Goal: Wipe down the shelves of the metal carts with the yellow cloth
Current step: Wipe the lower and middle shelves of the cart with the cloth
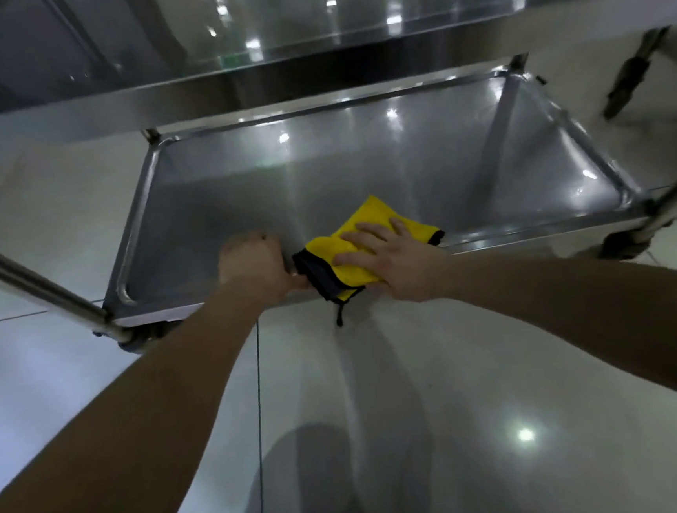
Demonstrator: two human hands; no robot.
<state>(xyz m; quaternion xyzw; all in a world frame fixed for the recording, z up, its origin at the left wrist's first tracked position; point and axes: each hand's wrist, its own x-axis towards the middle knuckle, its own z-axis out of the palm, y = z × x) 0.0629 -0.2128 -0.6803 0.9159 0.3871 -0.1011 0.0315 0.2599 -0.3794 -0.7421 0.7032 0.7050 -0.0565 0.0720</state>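
Observation:
A folded yellow cloth (371,225) with a dark underside lies on the near edge of the metal cart's bottom shelf (321,176). My right hand (390,260) presses flat on the cloth, fingers spread. One dark corner of the cloth hangs over the shelf's front rim. My left hand (253,261) curls over the same front rim just left of the cloth, gripping the edge. The cart's upper shelf (232,89) spans the view above.
Cart posts run at the left (32,283) and right (675,198), with casters at the lower corners. Glossy pale floor tiles lie below and around the cart. A dark caster of another cart (628,79) shows at the upper right.

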